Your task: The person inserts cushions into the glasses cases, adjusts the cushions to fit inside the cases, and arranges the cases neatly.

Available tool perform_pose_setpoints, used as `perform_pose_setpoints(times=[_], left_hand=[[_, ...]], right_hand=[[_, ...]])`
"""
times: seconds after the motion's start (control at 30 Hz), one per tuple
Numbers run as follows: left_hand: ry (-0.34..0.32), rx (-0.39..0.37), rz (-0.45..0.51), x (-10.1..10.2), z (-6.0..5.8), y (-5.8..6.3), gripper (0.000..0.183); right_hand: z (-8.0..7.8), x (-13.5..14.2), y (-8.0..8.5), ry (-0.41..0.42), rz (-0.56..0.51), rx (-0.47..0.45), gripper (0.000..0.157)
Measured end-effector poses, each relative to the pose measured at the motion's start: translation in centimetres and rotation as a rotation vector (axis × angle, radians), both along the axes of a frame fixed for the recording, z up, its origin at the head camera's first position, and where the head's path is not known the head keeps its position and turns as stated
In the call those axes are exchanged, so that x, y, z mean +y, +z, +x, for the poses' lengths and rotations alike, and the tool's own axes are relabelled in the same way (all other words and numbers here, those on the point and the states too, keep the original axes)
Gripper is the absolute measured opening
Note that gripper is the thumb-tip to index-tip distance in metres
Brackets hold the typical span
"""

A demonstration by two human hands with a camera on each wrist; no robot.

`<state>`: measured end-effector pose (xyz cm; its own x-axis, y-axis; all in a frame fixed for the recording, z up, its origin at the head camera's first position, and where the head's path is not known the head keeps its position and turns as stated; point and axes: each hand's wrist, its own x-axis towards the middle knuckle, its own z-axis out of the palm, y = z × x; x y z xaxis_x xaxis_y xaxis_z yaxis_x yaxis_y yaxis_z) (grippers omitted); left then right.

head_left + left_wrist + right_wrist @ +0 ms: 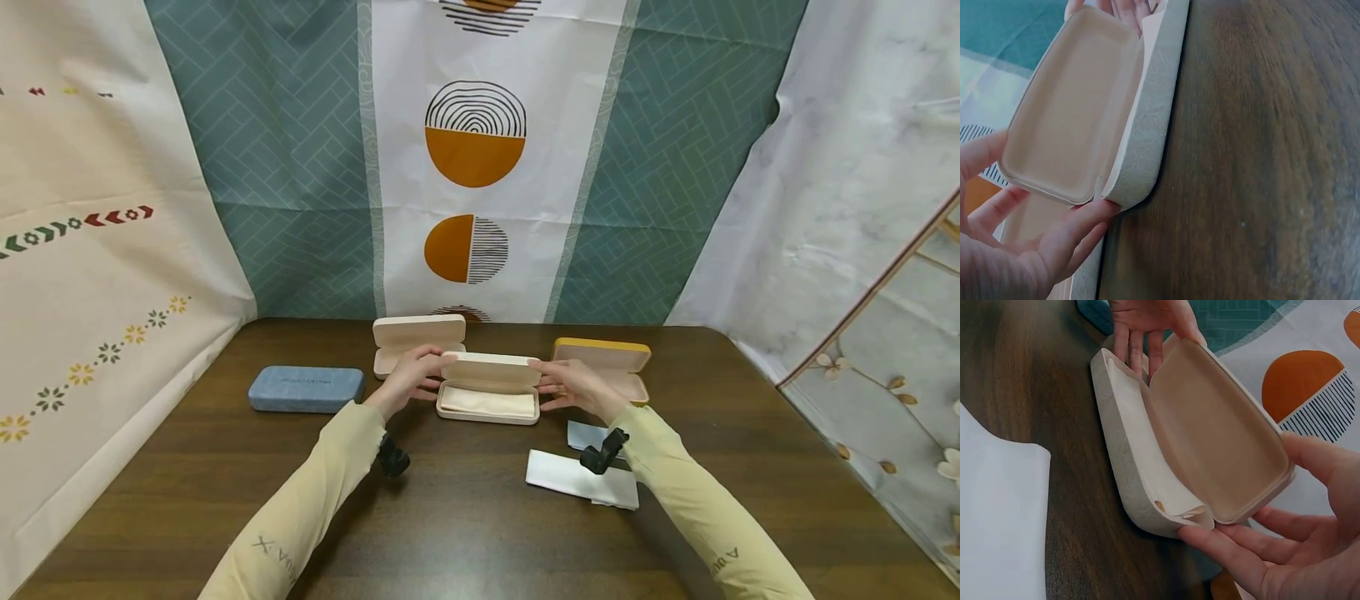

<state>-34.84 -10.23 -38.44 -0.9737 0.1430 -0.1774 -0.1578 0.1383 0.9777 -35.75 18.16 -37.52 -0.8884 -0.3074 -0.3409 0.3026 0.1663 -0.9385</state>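
A cream glasses case sits on the table with its lid raised, its hinge side away from me. Inside its base lies a folded cream cloth. My left hand grips the left end, thumb at the lid's edge and other fingers low beside the base. At the opposite end my right hand holds the case the same way, thumb on the lid's rim, fingertips against the base corner. The tan lining of the lid shows plainly in the left wrist view.
Behind my left hand stands another opened cream case. A closed blue case lies at left, and an opened yellow case behind my right hand. Folded white cloth and grey-blue cloth lie near my right forearm.
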Motion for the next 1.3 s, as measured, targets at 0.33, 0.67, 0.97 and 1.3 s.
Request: perform_pose_setpoints(times=[0.33, 0.67, 0.97, 1.3], left_hand=[[-0.001, -0.001, 0.021, 0.0, 0.4, 0.0, 0.043], [-0.046, 0.058, 0.097, -0.1, 1.5, -0.5, 0.034], [-0.017, 0.049, 0.133, 0.3, 1.9, -0.1, 0.028], [-0.021, 0.066, 0.163, 0.3, 2.3, -0.4, 0.028]], right_hand=[[0.6, 0.2, 0.1, 0.026, -0.021, 0.046, 0.065], [1.2, 0.6, -0.6, 0.065, -0.057, 0.091, 0.055], [1.3, 0.8, -0.8, 0.046, -0.072, 0.129, 0.049], [1.3, 0.9, -1.3, 0.061, -0.096, 0.148, 0.046]])
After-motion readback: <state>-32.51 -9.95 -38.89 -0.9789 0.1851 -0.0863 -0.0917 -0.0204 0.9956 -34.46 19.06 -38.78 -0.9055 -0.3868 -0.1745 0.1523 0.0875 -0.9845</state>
